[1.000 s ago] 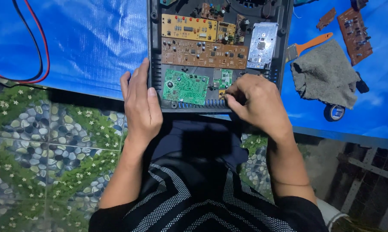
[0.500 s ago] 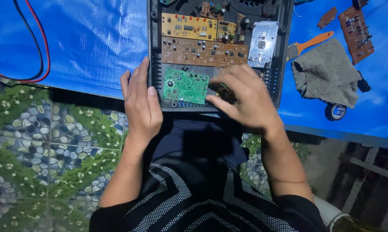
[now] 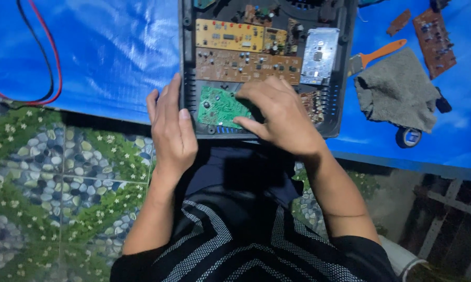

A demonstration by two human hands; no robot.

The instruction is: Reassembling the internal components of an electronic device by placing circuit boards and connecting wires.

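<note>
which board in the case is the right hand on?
The green circuit board at the near edge; the right hand rests over its right end. The yellow board and brown board lie farther back, untouched.
</note>
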